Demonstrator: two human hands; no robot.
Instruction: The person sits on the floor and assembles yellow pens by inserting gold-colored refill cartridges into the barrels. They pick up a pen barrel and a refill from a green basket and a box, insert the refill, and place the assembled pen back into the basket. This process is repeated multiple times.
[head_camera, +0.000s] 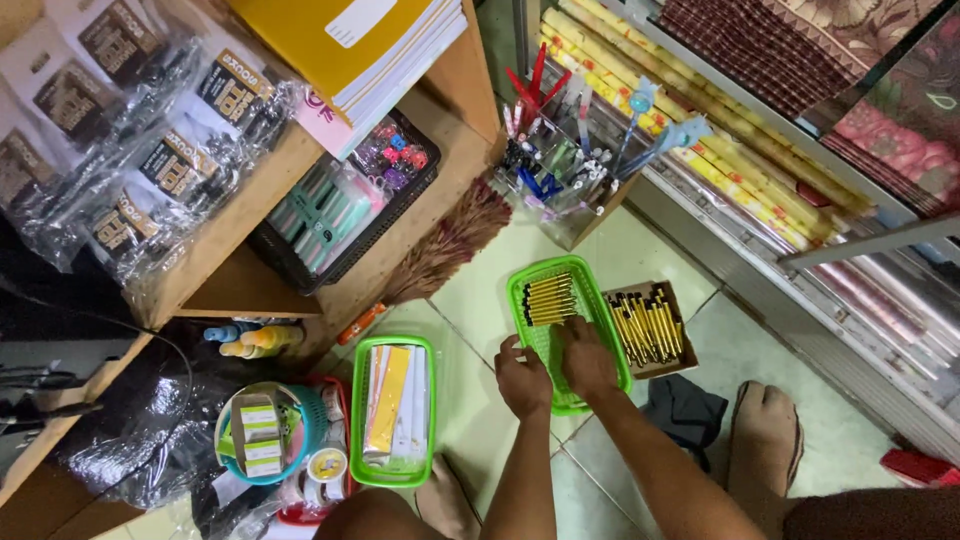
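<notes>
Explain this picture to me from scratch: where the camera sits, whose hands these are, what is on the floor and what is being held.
There is one picture, taken by a camera worn on a person's head, looking down at their own bare hands. The person is low over a tiled floor, feet showing at the bottom. The left hand rests on the near rim of a green basket, and the right hand lies inside it, next to a row of yellow-and-black pens. Whether either hand actually grips a pen cannot be seen. A cardboard box with more such pens stands just right of the basket. To the left lies a second green basket filled with flat packets.
</notes>
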